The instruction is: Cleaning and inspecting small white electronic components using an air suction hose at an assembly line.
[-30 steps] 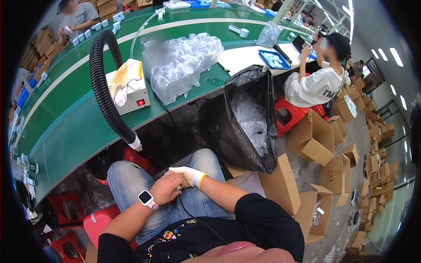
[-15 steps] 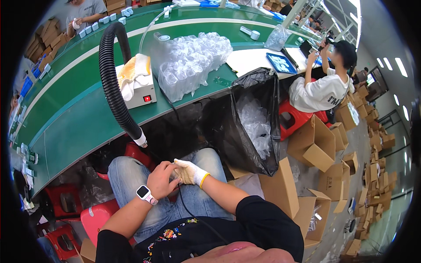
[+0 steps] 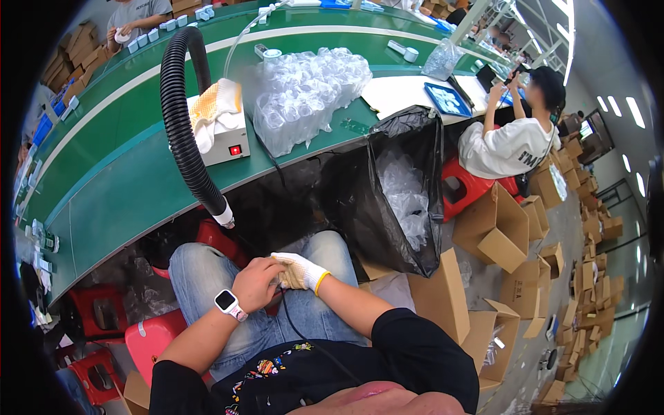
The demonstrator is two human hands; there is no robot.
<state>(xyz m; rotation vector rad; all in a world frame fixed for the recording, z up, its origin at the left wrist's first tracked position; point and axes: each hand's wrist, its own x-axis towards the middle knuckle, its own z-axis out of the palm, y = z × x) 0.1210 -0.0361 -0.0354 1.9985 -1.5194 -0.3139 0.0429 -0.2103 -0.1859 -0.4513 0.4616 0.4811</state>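
Note:
Both hands meet over my lap, above my jeans (image 3: 207, 277). My left hand (image 3: 257, 282) is bare, with a white watch (image 3: 227, 302) on its wrist; its fingers are bent together against the fingertips of my right hand. My right hand (image 3: 302, 271) wears a white knit work glove with a yellow cuff, and its fingers curl in toward the left. Whatever lies between the hands, if anything, is hidden. A thin black cable (image 3: 294, 325) runs from my chest toward them. Beyond my knees hangs the white nozzle (image 3: 225, 216) of a black ribbed hose (image 3: 181, 124).
On the green bench (image 3: 104, 214) stand a white box (image 3: 228, 142) with a glove draped over it and a bag of clear plastic cups (image 3: 304, 97). A black bin bag (image 3: 346, 200) holds clear plastic. Cartons (image 3: 492, 228) crowd the right; a co-worker (image 3: 508, 142) sits beyond.
The left fingers have drawn closer together over the right glove. The view has shifted slightly, and the hands stay in my lap.

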